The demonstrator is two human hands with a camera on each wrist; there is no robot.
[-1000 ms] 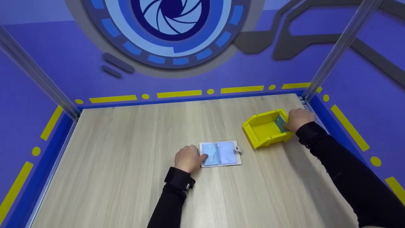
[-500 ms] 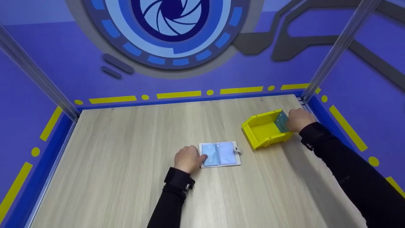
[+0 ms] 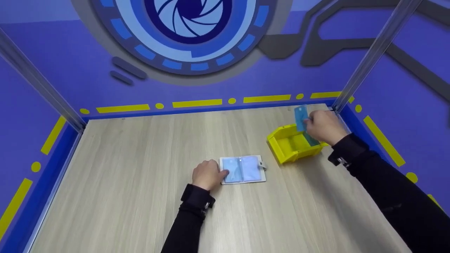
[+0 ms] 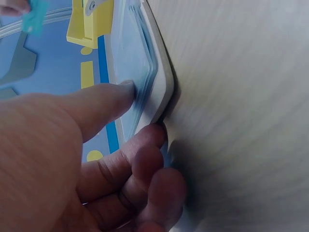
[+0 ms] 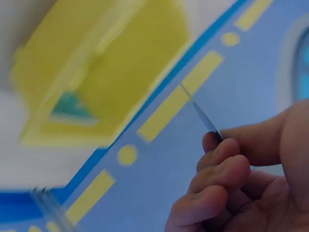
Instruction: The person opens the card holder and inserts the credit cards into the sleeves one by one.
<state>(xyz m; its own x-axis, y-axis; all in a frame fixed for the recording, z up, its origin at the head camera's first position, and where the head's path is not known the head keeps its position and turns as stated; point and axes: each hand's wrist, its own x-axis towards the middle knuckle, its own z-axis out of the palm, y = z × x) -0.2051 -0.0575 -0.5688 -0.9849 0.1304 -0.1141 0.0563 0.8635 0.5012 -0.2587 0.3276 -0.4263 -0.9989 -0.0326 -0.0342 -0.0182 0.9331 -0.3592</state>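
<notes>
An open card holder point(image 3: 251, 168) with clear sleeves, a white cover and a snap strap lies flat on the table. My left hand point(image 3: 207, 174) pinches its left edge. In the left wrist view the thumb point(image 4: 108, 104) presses on the sleeves while the fingertips sit at the cover's edge. Over the far right of the yellow bin point(image 3: 276, 150), my right hand point(image 3: 325, 126) pinches a blue card point(image 3: 300, 117) between thumb and fingers. The right wrist view shows that card edge-on. Another teal card point(image 3: 311, 139) leans inside the bin against its right end.
The bin stands on the wood-grain table point(image 3: 140, 175), right of the card holder and near the back right corner. Blue printed walls point(image 3: 197, 91) with yellow dashes enclose the table at the back and sides, joined by metal corner posts point(image 3: 372, 59).
My right hand has risen out of the bin and shifted slightly left, bringing a blue card up with it. The left hand stays on the card holder.
</notes>
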